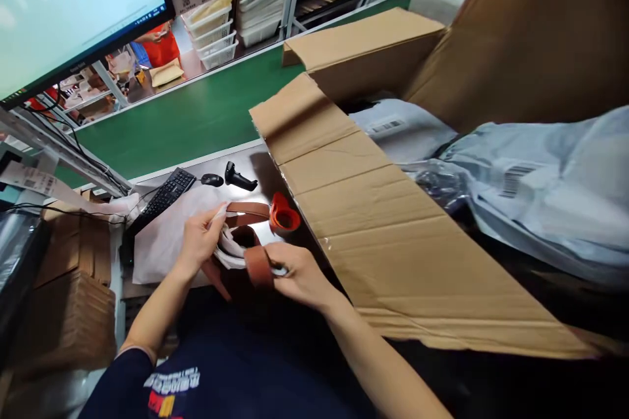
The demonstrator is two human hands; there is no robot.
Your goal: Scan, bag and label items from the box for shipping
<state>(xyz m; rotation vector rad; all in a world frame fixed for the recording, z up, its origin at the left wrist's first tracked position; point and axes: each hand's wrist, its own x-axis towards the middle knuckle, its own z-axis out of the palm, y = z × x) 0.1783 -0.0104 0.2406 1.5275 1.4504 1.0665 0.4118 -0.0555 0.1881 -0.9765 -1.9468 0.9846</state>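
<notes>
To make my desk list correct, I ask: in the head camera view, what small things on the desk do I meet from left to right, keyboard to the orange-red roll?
Black keyboard, black mouse, black handheld scanner, orange-red roll.

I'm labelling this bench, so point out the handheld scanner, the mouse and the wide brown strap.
Handheld scanner (242,179): head view, on its handle.
Mouse (212,180): head view, middle of its top.
Wide brown strap (258,267): head view, outer face.
</notes>
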